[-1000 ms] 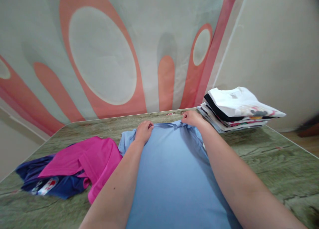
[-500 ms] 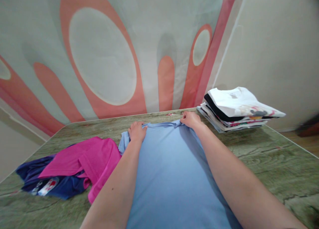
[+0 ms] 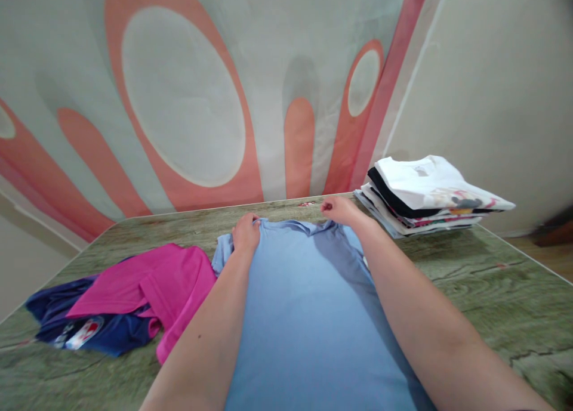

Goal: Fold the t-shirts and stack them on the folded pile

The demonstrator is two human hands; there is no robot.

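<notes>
A light blue T-shirt [image 3: 308,303] lies spread on the table, its collar toward the far edge and its lower part running out of view at the bottom. My left hand [image 3: 246,232] is closed on the shirt's left shoulder, beside the collar, with a bit of cloth showing at the fingertips. Just above the right shoulder of the shirt, my right hand [image 3: 341,211] is raised a little, its fingers curled in and no cloth visible in them. My right forearm covers part of the right sleeve.
On the left, a pink garment [image 3: 179,280] lies crumpled over a dark blue garment [image 3: 120,336]. A stack of folded shirts [image 3: 430,187], a white one on top, stands at the back right of the wood-patterned table [image 3: 483,291]. A patterned hanging [image 3: 264,89] rises behind.
My right hand has let go of the shirt's right shoulder and lifted slightly. The collar has slackened into a dip. My left hand has shifted very slightly left.
</notes>
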